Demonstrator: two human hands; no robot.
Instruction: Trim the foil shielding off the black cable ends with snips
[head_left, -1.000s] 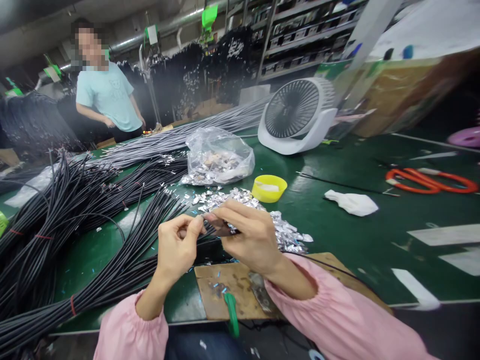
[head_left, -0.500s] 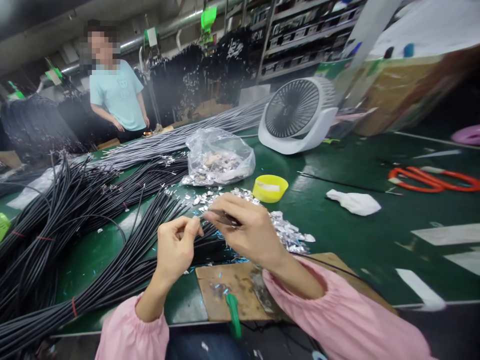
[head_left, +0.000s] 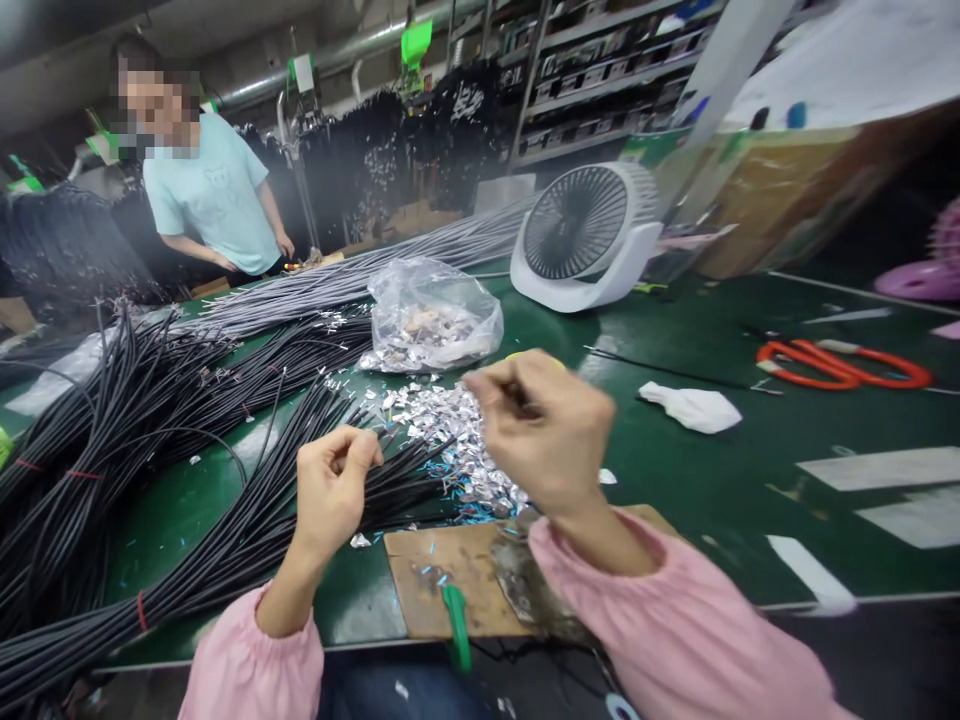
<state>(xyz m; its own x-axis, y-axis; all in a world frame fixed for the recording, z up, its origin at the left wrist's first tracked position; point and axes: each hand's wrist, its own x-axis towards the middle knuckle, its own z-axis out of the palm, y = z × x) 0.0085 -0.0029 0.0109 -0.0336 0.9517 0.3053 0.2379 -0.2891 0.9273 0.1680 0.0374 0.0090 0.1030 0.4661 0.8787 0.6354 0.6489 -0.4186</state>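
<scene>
My left hand (head_left: 334, 490) is closed in a pinch on the end of a thin black cable (head_left: 409, 462), just above the fanned ends of a black cable bundle (head_left: 225, 540). My right hand (head_left: 547, 430) is raised above a pile of small silver metal pieces (head_left: 450, 430) and is smeared by motion. Its fingers are pinched on a small dark thing that I cannot make out. A worn wooden board (head_left: 450, 575) with a green-handled tool (head_left: 454, 620) lies at the table's near edge below both hands.
A clear plastic bag (head_left: 431, 320) of metal bits, a white fan (head_left: 581, 235), a white rag (head_left: 690, 408) and orange scissors (head_left: 840, 365) lie on the green table (head_left: 712, 480). More black cable bundles (head_left: 112, 420) fill the left. A person in a light blue shirt (head_left: 214, 200) stands beyond.
My right hand has pulled away from my left, moving up and to the right over the silver pile. My left hand has stayed pinched and dropped slightly. The person at the back shifted.
</scene>
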